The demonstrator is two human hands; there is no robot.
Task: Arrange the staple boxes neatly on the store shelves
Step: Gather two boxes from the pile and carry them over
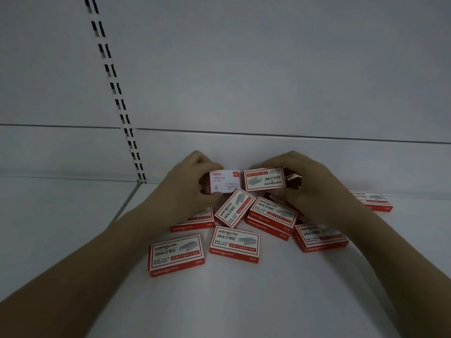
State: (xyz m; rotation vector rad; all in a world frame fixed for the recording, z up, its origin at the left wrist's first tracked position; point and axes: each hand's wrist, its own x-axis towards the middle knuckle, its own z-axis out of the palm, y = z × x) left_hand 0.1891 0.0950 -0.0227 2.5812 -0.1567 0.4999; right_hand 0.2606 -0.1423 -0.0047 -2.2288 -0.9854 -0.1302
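Fingers of the left hand (188, 189) are curled round a white box (225, 181); a staple box (264, 179) is gripped by the right hand (314, 189). Other staple boxes (234, 243) are scattered on the shelf (244, 301), centre frame.

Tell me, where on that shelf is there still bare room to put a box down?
Bare shelf lies in front of the front-left box, between the forearms, and right of the far-right box. The patch left of the left hand is bare too. The middle is crowded: loose boxes overlap below the right hand.
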